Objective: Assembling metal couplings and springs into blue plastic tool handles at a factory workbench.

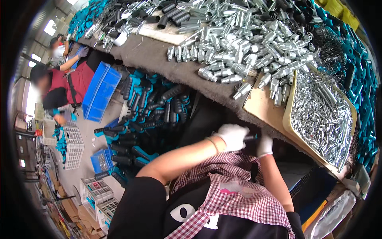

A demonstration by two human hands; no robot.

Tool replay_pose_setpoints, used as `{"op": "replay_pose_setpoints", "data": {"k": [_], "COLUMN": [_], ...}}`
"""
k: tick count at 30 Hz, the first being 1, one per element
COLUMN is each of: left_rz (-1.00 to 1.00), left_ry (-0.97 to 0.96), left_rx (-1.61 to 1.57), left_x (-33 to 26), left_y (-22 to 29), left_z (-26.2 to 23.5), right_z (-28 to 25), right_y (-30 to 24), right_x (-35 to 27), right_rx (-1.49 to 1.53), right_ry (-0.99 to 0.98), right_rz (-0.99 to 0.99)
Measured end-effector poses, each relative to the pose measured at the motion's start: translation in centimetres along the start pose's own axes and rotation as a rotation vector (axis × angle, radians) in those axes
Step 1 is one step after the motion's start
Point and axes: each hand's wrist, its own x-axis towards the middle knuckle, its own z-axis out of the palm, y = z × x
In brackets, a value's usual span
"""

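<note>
Held below the desk (159, 55) edge, over the lap: one short black handle piece (250, 138), gripped between both gloved hands. Left hand (232, 136): white glove, fingers wrapped round the near end of the piece. Right hand (264, 145): white glove, closed about the far end; exact finger spread hidden, cannot tell more. On the desk above: loose heap of silver metal fittings (246, 51), some lying right at the carpeted edge; shallow wooden tray (287, 115) of small silver parts overhanging the corner. Below the desk, to the left: pile of black-and-teal handles (151, 115); blue crates (101, 91) on the floor; a co-worker in red (65, 85) seated well apart. Risks, judged from the layout: slip of the piece from gloved fingers into the dark gap under the desk, owing to work held out of clear sight; fittings near the edge knocked down onto lap or floor by a rising elbow; overhanging tray tipped if bumped from beneath.
</note>
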Motion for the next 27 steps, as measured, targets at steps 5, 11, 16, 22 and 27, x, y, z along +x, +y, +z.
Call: {"op": "replay_pose_setpoints", "data": {"k": [5, 11, 16, 22, 27], "left_rz": [-0.045, -0.284, -0.327, -0.541, -0.612], "left_ry": [0.243, 0.404, 0.310, -0.059, -0.406], "left_rx": [-0.078, -0.081, 0.107, 0.491, 0.289], "left_x": [-15.2, -29.5, -29.2, -29.5, -25.3], "left_y": [-1.4, -0.4, -4.4, -13.3, -12.0], "left_z": [-14.9, -20.6, -14.1, 2.1, -2.6], "right_z": [-3.8, -3.4, -3.9, -5.4, -5.3], "right_y": [5.3, 3.2, -2.2, -3.0, -4.4], "right_x": [-4.0, -3.7, -4.1, -4.3, -4.9], "right_rx": [1.541, 1.392, 1.011, 1.136, 1.064], "right_ry": [-0.107, -0.138, -0.303, -0.231, -0.230], "right_rz": [0.814, 0.676, 0.619, 0.625, 0.538]}}
